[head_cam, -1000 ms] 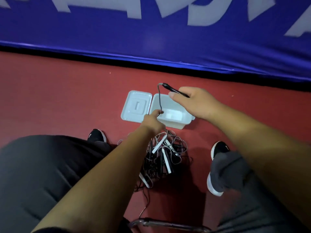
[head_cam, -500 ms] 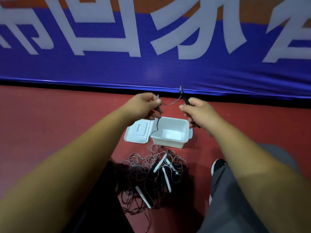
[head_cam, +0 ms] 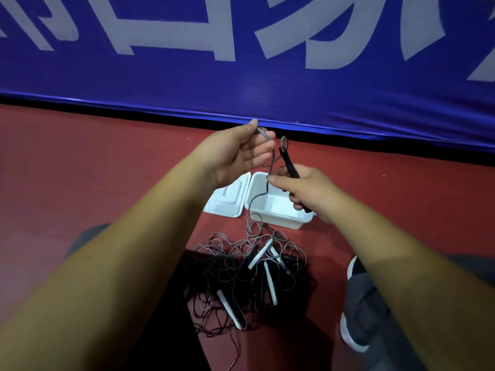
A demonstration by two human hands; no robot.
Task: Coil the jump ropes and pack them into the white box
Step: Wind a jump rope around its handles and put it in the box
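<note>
My right hand [head_cam: 302,188] grips a black jump rope handle [head_cam: 288,163] above the open white box [head_cam: 270,212]. Its grey cord [head_cam: 267,183] loops up from the handle tip to my left hand [head_cam: 241,153], which pinches it between thumb and fingertips, palm up. From there the cord drops past the box's left wall into a tangled pile of jump ropes [head_cam: 249,271] with white and black handles on the red floor in front of the box. The box's hinged lid [head_cam: 227,199] lies open to its left.
A blue banner [head_cam: 241,62] with white characters runs along the far edge of the red floor [head_cam: 93,162]. My shoe [head_cam: 353,266] and trouser leg sit right of the pile; my other leg is at lower left.
The view has dropped slightly. My left hand has opened out and lifted the cord higher, forming a loop beside the handle; my right hand has lowered a little toward the box.
</note>
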